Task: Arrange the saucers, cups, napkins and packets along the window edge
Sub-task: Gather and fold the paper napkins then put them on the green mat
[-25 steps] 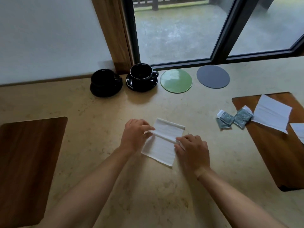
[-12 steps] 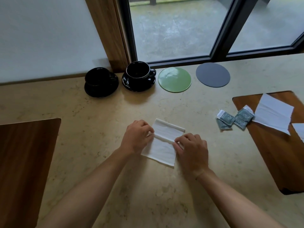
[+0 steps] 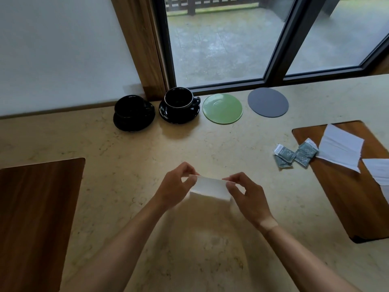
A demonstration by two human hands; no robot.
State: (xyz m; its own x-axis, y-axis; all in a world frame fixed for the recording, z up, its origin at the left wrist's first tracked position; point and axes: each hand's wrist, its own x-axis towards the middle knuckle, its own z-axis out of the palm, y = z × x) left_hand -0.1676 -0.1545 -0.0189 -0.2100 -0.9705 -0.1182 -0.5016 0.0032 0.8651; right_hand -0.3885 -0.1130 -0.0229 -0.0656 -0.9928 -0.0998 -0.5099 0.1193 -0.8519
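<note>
Left hand (image 3: 175,186) and right hand (image 3: 245,194), fingers curled, each pinch one end of a folded white napkin (image 3: 209,187) between thumb and fingertips. The napkin hangs between the two hands, its upper edge taut and level, its lower edge close to the beige stone surface (image 3: 147,150); whether it touches cannot be told.

Beyond the hands, along the window edge, four items stand in a row. Far-left of the left hand is a black saucer bearing an upturned black cup (image 3: 134,112). Just beside it is a second black saucer carrying an upright black cup (image 3: 179,102), handle to the right. Straight ahead of the napkin lies a bare green saucer (image 3: 222,108), and ahead of the right hand a grey saucer (image 3: 267,105). Neighbouring saucers stand close but apart.

Open surface lies between the hands and this row.

Right of the right hand, well apart, a cluster of teal packets (image 3: 294,155) lies at the near-left edge of a wooden placemat (image 3: 353,203). Two more white napkins (image 3: 341,150) rest on that mat, one cut by the frame edge. Left of the left hand, well apart, lies a second wooden placemat (image 3: 35,218).
</note>
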